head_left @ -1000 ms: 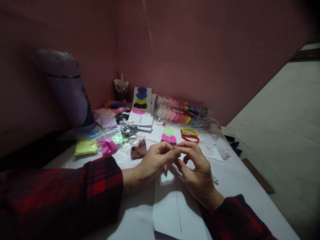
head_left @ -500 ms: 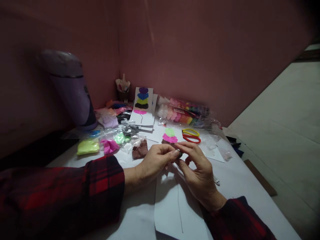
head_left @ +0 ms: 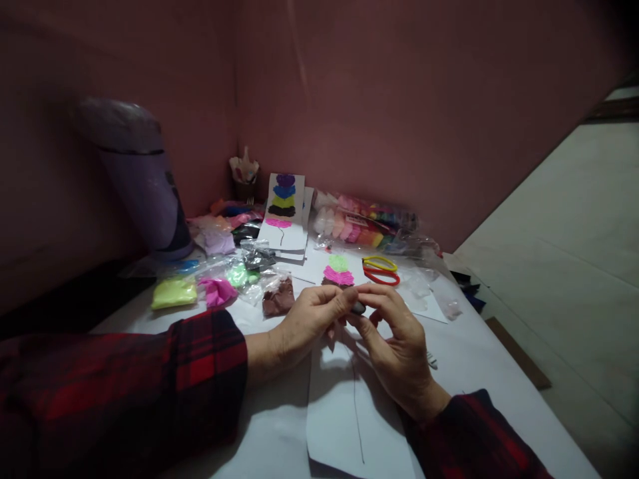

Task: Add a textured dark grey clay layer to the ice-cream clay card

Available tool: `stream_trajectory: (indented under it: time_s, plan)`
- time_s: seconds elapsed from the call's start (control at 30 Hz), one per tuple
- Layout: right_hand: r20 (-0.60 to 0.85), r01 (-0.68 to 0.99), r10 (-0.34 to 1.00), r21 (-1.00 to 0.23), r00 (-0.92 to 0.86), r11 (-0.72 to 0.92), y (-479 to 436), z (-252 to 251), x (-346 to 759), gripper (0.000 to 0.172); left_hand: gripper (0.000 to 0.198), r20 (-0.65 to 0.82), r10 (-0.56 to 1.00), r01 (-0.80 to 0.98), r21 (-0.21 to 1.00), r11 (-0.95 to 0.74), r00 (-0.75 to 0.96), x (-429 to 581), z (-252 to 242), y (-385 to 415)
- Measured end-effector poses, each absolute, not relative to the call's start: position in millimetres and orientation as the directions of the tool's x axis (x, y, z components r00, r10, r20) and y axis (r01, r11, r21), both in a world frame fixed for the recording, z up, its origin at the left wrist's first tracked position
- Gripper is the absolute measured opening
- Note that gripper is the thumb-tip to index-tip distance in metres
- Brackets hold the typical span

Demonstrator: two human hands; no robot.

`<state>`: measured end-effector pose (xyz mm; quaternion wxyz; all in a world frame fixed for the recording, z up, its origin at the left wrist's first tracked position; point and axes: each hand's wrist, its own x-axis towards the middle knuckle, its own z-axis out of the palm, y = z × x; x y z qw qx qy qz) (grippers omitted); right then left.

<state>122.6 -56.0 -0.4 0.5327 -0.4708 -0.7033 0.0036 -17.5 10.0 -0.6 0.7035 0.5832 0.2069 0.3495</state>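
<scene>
Between the fingertips of both hands is a small dark lump of modelling clay. My left hand pinches it from the left with thumb and fingers. From the other side my right hand grips it, fingers bent. Both are above a white sheet of paper with a thin curved line drawn down it. Past my fingers, green clay and pink clay are stacked in layers on the sheet, with a brown layer below, partly hidden by my hands.
Left are bags of yellow clay, pink clay and brown clay. Scissors with yellow and red handles lie beyond my right hand. Behind stand a card with coloured layers, a packet of clays and a tall purple container.
The dark lump shows more between my fingers, and my fingertips have shifted slightly around it. My hands stay over the same spot on the paper.
</scene>
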Motion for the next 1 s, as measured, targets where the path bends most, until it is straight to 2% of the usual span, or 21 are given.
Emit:
stream_trajectory:
  time_s: [0.2, 0.37, 0.5, 0.7, 0.87, 1.0]
  plan:
    - [0.727, 0.666, 0.687, -0.513, 0.002, 0.541, -54.7, -1.7, 123.1, 0.03, 0.038, 0.105, 0.736, -0.267, 0.958, 0.106, 0.669, -16.2, -4.5, 12.1]
    - [0.751, 0.669, 0.659, -0.51, 0.04, 0.541, -55.4, -1.2, 123.3, 0.022, 0.046, 0.145, 0.71, -0.284, 0.956, 0.08, 0.689, -16.0, -3.9, 12.8]
    - [0.73, 0.649, 0.683, -0.525, 0.01, 0.551, -55.7, -1.7, 123.4, 0.031, 0.041, 0.118, 0.709, -0.271, 0.957, 0.106, 0.695, -15.7, -5.5, 13.1]
    - [0.749, 0.648, 0.661, -0.52, 0.033, 0.557, -56.3, -1.6, 123.5, 0.018, 0.044, 0.129, 0.711, -0.299, 0.947, 0.118, 0.691, -15.5, -5.1, 12.8]
    - [0.736, 0.632, 0.677, -0.53, 0.012, 0.565, -56.3, -2.0, 123.5, 0.028, 0.044, 0.101, 0.73, -0.272, 0.955, 0.121, 0.676, -16.2, -3.3, 13.2]
    - [0.752, 0.628, 0.659, -0.522, 0.02, 0.577, -55.8, -2.1, 123.2, 0.022, 0.05, 0.124, 0.71, -0.265, 0.96, 0.091, 0.693, -16.6, -3.6, 14.0]
